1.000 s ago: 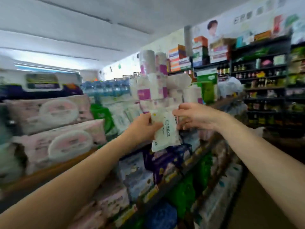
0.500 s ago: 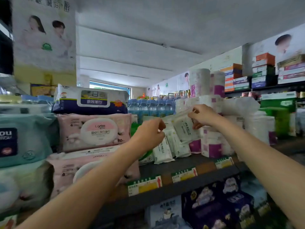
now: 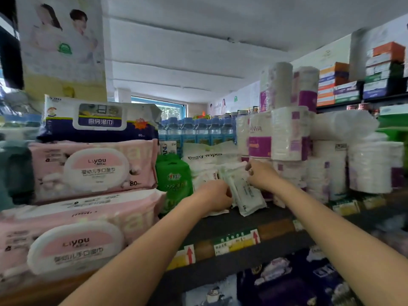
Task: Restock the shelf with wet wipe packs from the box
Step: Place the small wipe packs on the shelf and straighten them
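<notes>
The right hand pinches the top of a small white wipe pack that stands on the dark shelf. The left hand curls around the packs beside it (keeping them from tipping, I think). This is the putting-down step. Next, let go gently so nothing falls.

A small shop aisle.
Price tags lined the shelf, crowded with wipe packs, paper rolls and bottled water.
</notes>
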